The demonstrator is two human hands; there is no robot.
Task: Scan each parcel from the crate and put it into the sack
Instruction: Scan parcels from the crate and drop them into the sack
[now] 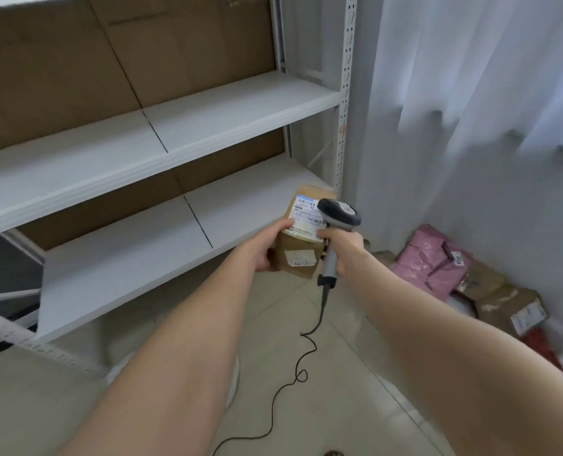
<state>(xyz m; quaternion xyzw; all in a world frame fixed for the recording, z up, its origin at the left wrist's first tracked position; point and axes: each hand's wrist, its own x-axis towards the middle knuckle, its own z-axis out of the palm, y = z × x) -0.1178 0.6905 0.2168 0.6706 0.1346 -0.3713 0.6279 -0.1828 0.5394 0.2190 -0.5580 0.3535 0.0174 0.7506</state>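
A small brown cardboard parcel (pixel 301 248) with a white shipping label on top is held in front of me, over the floor beside the lower shelf. My left hand (pixel 268 248) grips its left side, thumb on the label's edge. My right hand (pixel 346 250) grips the handle of a grey barcode scanner (pixel 337 213), whose head hangs just above the parcel's label. The scanner's black cable (pixel 306 340) trails down to the tiled floor. No crate or sack can be made out.
A white metal shelving rack (pixel 207 120) with brown backing stands on the left. At the right, by a white curtain (pixel 471 126), lies a heap of pink mailer bags (pixel 431 261) and brown boxes (pixel 507 304).
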